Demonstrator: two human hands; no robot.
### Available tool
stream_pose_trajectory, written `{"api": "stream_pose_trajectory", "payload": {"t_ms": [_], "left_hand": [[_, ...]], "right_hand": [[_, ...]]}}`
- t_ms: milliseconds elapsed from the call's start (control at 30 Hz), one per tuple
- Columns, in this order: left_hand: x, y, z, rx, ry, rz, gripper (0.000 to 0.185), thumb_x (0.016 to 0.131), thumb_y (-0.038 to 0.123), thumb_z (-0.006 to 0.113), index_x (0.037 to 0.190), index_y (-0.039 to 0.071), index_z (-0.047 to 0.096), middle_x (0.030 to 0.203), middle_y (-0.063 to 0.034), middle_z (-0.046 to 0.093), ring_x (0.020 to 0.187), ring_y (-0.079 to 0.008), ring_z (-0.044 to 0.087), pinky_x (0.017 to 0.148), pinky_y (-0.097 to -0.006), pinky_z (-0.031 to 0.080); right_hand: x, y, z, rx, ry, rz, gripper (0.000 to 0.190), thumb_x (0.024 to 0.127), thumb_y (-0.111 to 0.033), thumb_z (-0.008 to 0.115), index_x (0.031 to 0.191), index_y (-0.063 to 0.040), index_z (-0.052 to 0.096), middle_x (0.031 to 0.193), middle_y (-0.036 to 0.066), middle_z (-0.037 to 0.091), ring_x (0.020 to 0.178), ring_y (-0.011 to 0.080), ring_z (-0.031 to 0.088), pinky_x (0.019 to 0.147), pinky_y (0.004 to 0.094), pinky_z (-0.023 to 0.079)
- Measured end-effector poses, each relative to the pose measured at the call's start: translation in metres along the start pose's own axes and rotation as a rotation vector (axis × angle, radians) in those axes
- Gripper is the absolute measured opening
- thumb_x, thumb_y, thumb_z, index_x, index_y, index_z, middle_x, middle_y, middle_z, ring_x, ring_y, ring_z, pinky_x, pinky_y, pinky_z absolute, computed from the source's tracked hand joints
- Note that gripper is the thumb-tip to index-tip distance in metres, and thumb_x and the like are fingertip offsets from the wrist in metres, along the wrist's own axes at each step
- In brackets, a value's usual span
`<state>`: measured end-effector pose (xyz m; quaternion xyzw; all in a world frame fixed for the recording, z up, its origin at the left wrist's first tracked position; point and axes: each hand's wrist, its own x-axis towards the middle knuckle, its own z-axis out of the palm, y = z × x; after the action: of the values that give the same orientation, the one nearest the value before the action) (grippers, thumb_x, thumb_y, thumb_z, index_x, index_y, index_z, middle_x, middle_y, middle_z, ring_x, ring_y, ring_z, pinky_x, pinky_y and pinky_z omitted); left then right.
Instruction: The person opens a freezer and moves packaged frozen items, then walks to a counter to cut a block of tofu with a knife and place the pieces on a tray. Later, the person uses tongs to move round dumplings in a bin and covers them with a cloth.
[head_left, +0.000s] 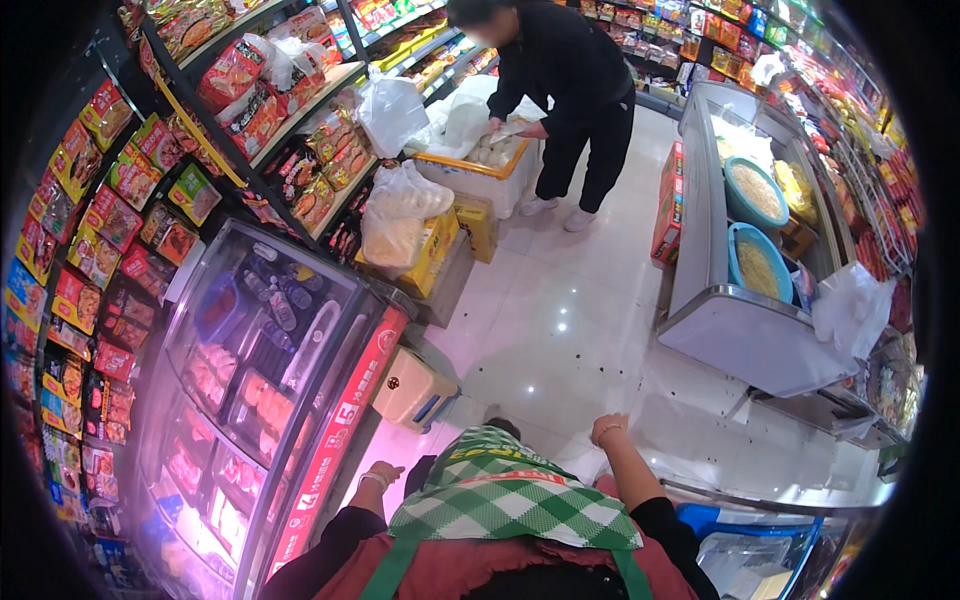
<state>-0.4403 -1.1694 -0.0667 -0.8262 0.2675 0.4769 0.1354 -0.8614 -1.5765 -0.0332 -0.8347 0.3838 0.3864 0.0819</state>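
Observation:
My left hand hangs beside my body, near the red-edged glass display case and apart from it. On the other side, my right hand is held out over the tiled floor with its fingers curled. No object shows in either hand, though the insides of both are hidden. Between them spreads my green-and-white checked apron. Raw meat and plastic bottles lie inside the case. A beige plastic box with a blue handle stands on the floor at its foot.
A person in black bends over a white foam box of pale round items. At right stands an open chest with blue basins. Yellow cartons edge the left side. A blue-rimmed container is near my right arm.

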Motion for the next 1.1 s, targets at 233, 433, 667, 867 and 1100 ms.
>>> {"api": "stream_pose_trajectory", "payload": {"t_ms": [233, 433, 667, 867, 1100], "left_hand": [[0.048, 0.020, -0.012, 0.067, -0.066, -0.050, 0.049, 0.088, 0.055, 0.054, 0.096, 0.012, 0.075, 0.089, -0.0067, 0.074, 0.089, -0.0219, 0.070, 0.083, -0.0364, 0.052], [0.124, 0.069, -0.035, 0.150, 0.062, 0.200, 0.028, 0.088, 0.032, 0.057, 0.094, 0.012, 0.075, 0.089, -0.0052, 0.073, 0.086, -0.0204, 0.070, 0.078, -0.0377, 0.054], [0.173, 0.152, -0.088, 0.041, 0.011, 0.291, 0.026, 0.085, 0.026, 0.057, 0.098, 0.010, 0.073, 0.093, -0.0085, 0.072, 0.090, -0.0221, 0.069, 0.079, -0.0372, 0.054], [0.220, 0.186, -0.130, -0.489, -0.016, 0.063, 0.024, 0.086, 0.020, 0.058, 0.100, 0.007, 0.072, 0.086, -0.0121, 0.070, 0.083, -0.0246, 0.067, 0.073, -0.0392, 0.053], [0.238, 0.227, -0.152, -0.481, 0.049, 0.015, 0.026, 0.084, 0.023, 0.058, 0.097, 0.006, 0.072, 0.092, -0.0155, 0.070, 0.090, -0.0297, 0.067, 0.079, -0.0416, 0.052]], "right_hand": [[0.050, 0.037, 0.050, 1.002, -0.180, 0.092, 0.047, 0.090, -0.042, 0.053, 0.115, -0.005, 0.068, 0.118, 0.015, 0.066, 0.103, 0.0355, 0.065, 0.090, 0.0452, 0.050], [0.053, 0.112, 0.063, 0.563, -0.275, 0.137, 0.049, 0.094, -0.042, 0.046, 0.107, 0.001, 0.067, 0.113, 0.019, 0.067, 0.099, 0.0341, 0.066, 0.090, 0.0437, 0.050], [0.012, 0.161, 0.035, 0.986, -0.243, 0.336, 0.035, 0.091, -0.035, 0.056, 0.099, -0.002, 0.064, 0.086, 0.014, 0.068, 0.072, 0.0275, 0.067, 0.065, 0.0419, 0.053], [0.056, 0.166, 0.049, 1.448, -0.372, 0.666, 0.032, 0.095, -0.028, 0.051, 0.094, 0.001, 0.064, 0.092, 0.016, 0.068, 0.074, 0.0245, 0.070, 0.054, 0.0374, 0.051], [0.095, 0.203, 0.017, 1.079, -0.155, 0.538, 0.027, 0.087, -0.023, 0.058, 0.087, 0.001, 0.069, 0.080, 0.014, 0.071, 0.066, 0.0236, 0.071, 0.063, 0.0363, 0.055]]}}
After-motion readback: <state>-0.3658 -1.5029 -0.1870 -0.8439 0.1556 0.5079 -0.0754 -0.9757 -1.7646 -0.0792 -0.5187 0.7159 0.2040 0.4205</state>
